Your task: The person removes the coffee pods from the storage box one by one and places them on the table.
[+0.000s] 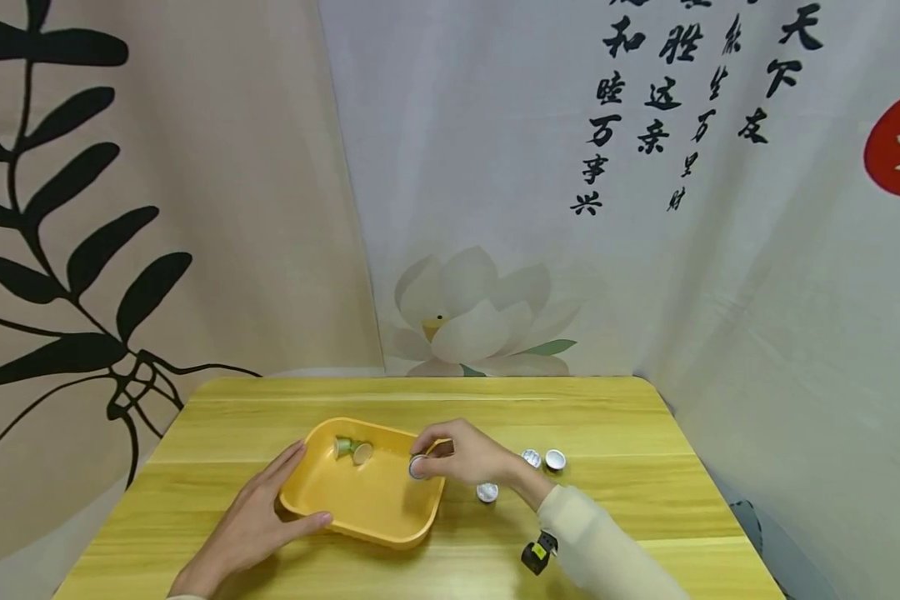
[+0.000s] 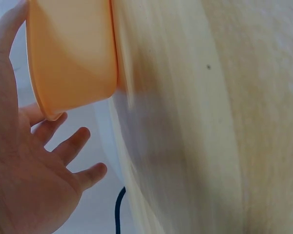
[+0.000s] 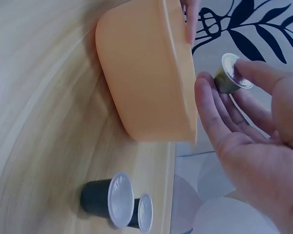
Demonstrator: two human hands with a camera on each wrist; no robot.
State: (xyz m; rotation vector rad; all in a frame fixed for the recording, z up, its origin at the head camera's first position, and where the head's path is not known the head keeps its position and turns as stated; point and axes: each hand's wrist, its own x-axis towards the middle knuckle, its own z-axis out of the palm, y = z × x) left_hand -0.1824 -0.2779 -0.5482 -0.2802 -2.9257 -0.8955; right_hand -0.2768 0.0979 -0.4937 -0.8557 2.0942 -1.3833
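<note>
A yellow-orange plastic basin (image 1: 375, 521) sits on the table. My left hand (image 1: 251, 517) touches its left corner, fingers along the left rim and thumb at the front rim. The left wrist view shows those fingers (image 2: 73, 146) spread and fairly straight. Over the basin's right side, my right hand (image 1: 465, 454) pinches a coffee capsule (image 1: 417, 467) between thumb and fingers. In the right wrist view this capsule (image 3: 227, 80) has a silver lid and greenish-gold side. Two pale green capsules, one nearer the middle (image 1: 362, 453), lie inside the basin near its back left.
Right of the basin, several silver-lidded capsules stand on the wooden table (image 1: 607, 517): one nearer (image 1: 487, 492), two farther back (image 1: 555, 460). Dark-sided capsules (image 3: 119, 199) show in the right wrist view. A printed curtain (image 1: 480, 208) hangs behind the table.
</note>
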